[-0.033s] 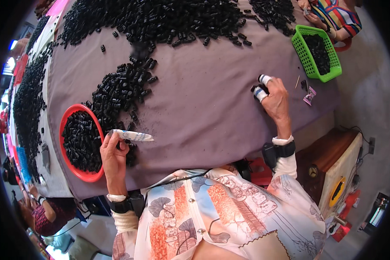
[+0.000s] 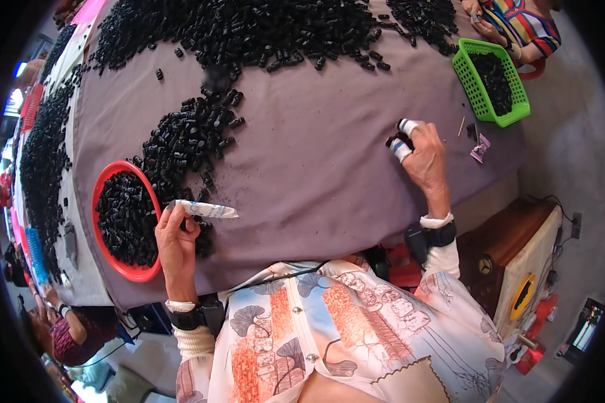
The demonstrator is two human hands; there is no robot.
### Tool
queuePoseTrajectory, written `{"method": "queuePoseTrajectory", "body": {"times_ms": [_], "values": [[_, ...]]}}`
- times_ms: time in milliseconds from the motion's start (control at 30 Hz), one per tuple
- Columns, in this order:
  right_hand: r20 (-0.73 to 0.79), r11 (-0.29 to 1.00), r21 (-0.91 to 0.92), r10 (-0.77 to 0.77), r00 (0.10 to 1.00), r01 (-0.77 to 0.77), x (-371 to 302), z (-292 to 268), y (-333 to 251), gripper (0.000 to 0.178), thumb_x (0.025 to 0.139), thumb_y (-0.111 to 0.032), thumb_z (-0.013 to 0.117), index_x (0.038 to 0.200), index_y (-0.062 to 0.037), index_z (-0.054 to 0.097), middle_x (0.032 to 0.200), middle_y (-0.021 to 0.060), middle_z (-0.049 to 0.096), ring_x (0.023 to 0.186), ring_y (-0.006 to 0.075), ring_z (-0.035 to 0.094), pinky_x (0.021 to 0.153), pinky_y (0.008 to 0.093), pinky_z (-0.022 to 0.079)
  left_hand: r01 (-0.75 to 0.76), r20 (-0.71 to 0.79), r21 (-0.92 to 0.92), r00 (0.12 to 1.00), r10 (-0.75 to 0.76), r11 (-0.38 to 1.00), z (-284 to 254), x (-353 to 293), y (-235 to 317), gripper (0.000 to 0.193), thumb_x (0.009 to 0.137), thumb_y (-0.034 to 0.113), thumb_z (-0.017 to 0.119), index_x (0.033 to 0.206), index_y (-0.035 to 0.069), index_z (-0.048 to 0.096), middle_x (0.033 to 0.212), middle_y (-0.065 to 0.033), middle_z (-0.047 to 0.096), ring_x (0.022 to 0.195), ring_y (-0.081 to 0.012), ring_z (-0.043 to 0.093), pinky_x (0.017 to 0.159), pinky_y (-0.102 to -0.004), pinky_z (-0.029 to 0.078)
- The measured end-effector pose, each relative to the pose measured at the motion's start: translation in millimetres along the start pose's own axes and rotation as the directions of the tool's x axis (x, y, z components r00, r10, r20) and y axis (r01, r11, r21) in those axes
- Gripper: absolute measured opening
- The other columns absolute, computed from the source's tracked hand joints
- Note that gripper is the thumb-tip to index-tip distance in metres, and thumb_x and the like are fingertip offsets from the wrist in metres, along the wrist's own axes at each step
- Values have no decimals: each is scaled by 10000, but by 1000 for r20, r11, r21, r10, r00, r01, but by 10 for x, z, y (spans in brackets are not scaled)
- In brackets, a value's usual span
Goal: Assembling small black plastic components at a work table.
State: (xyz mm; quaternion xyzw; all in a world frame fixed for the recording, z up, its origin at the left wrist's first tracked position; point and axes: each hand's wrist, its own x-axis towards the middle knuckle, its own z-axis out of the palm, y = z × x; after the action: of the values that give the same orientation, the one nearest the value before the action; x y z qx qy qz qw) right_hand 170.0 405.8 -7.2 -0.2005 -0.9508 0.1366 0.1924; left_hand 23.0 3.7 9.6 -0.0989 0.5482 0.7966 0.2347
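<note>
My left hand (image 2: 174, 238) pinches one end of a slim white strip with blue marks (image 2: 208, 209), which looks like a paper- or tape-wrapped tool. A small grey piece shows at its pinched end; its kind is unclear. Beside this hand stands a red-rimmed basket (image 2: 150, 274) full of small black plastic parts. Over the cloth at the right, my right hand (image 2: 423, 153) is closed, its thumb and a finger wrapped in white tape with dark bands. Small black parts (image 2: 391, 142) show at those fingertips; their number is partly hidden.
A large heap of black parts (image 2: 249, 33) spreads along the far side, with a smaller pile (image 2: 185, 134) behind the red basket. A green basket (image 2: 469, 84) holds more parts near a co-worker's hands (image 2: 489, 28). A thin stick (image 2: 461, 127) and pink wrapper (image 2: 479, 148) lie nearby.
My right hand has shifted very slightly to the left with the black parts. My left hand and the white strip have hardly moved.
</note>
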Motion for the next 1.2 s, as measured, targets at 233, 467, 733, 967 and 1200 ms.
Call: {"method": "queuePoseTrajectory", "body": {"times_ms": [233, 467, 733, 967, 1200], "values": [[-161, 979, -200, -54, 986, 21, -255, 111, 247, 178, 697, -79, 611, 847, 17, 598, 972, 109, 561, 942, 298, 511, 811, 400, 415, 2, -4, 13, 1000, -2, 1000, 18, 11, 12, 75, 884, 102, 558, 917, 35, 568, 793, 2, 555, 644, -64, 480, 541, -189, 370], [-231, 969, -228, 41, 972, -95, -272, 33, 615, 195, 734, -106, 624, 881, 17, 589, 962, 119, 565, 939, 307, 512, 824, 402, 417, 23, 14, 23, 1000, -24, 999, -2, 3, 18, 79, 886, 100, 557, 944, 49, 572, 826, 3, 565, 666, -67, 481, 565, -184, 394], [-161, 993, -80, -97, 982, 85, -86, 36, 69, 145, 679, -46, 608, 810, 12, 593, 924, 119, 575, 915, 303, 534, 812, 395, 418, 36, 59, 14, 998, -36, 999, 78, 47, -12, 84, 890, 100, 551, 950, 46, 572, 834, 2, 563, 662, -68, 473, 579, -191, 396], [-128, 979, -122, -180, 975, 164, -67, 195, -1, 143, 666, -58, 580, 796, 0, 588, 917, 114, 569, 951, 287, 526, 816, 386, 403, 13, 36, -6, 999, -12, 1000, 2, 51, 18, 94, 891, 97, 547, 965, 46, 573, 839, -2, 568, 666, -71, 477, 573, -193, 397], [-111, 995, -94, 10, 994, -20, -115, -135, 179, 167, 691, -62, 605, 844, 4, 602, 856, 137, 564, 847, 328, 532, 757, 407, 427, 14, 47, 17, 999, -15, 1000, 47, -36, 60, 98, 893, 107, 541, 951, 31, 562, 823, -2, 542, 658, -67, 442, 564, -195, 370]]}}
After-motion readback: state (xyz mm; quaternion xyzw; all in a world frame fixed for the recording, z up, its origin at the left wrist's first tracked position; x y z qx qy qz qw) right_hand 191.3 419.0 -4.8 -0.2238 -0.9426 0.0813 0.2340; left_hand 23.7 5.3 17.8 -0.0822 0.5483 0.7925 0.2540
